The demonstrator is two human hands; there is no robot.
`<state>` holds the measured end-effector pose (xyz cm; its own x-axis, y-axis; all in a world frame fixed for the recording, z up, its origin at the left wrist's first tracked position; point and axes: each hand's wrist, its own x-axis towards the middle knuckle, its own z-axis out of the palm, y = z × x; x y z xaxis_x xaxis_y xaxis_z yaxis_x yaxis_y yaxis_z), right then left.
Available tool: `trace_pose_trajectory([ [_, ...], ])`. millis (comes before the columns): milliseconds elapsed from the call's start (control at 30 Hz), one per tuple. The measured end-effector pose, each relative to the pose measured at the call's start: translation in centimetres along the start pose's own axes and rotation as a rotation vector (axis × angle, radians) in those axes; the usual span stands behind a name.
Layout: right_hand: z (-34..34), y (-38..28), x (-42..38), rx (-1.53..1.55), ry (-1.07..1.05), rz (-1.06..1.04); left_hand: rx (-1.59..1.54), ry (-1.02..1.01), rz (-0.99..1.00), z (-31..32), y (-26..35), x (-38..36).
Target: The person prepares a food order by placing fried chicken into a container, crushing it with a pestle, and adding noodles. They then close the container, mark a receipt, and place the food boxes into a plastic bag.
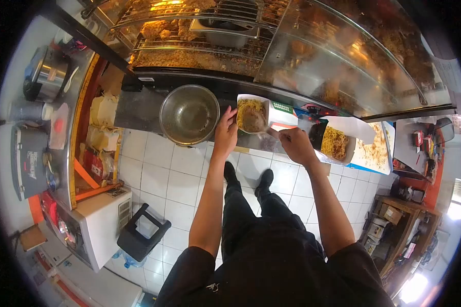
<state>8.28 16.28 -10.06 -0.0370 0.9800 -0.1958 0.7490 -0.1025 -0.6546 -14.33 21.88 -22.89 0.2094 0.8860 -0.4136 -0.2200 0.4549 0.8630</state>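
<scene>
Touching the food box just right of the metal bowl, the left hand sits between the two; whether its grip is closed, I cannot tell. Farther right of the bowl, the right hand grips a utensil reaching into the box. A second filled box sits well right of the bowl.

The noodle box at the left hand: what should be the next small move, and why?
Perhaps gently level the brown food with the spoon: the right hand holds it at the box, the left hand is at the box's side, and the food lies beside yellow noodles.
</scene>
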Motion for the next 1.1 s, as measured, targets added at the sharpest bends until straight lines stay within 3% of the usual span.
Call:
trace_pose_trajectory([
  [200, -0.1, 1.6, 0.3, 0.054, -0.067, -0.001, 0.11, 0.023, 0.083, -0.1, -0.4, -0.1],
  [300, 0.4, 1.8, 0.2, 0.111, -0.007, -0.002, -0.113, 0.013, 0.175, -1.7, -5.0, 1.4],
  [500, 2.9, 3.6, 0.3, 0.13, 0.085, -0.005, -0.069, 0.02, 0.09, -1.4, -3.6, 0.4],
  [700, 2.2, 3.9, -1.2, 0.797, -0.11, 0.392, -0.04, 0.046, 0.12, -1.2, -3.9, 0.8],
  [800, 3.3, 6.0, -2.0, 1.046, -0.135, 0.493, -0.007, 0.062, 0.131, -1.3, -4.2, 0.9],
  [967, 3.1, 7.9, -3.4, 1.204, -0.147, 0.458, 0.11, 0.093, 0.166, -1.8, -5.5, 1.6],
  [1033, 2.7, 8.4, -3.8, 1.242, -0.161, 0.418, 0.219, 0.105, 0.177, -3.3, -8.3, 3.0],
  [1100, 2.5, 8.7, -4.1, 1.27, -0.172, 0.358, 0.49, 0.102, 0.146, -9.1, -17.3, 9.0],
])
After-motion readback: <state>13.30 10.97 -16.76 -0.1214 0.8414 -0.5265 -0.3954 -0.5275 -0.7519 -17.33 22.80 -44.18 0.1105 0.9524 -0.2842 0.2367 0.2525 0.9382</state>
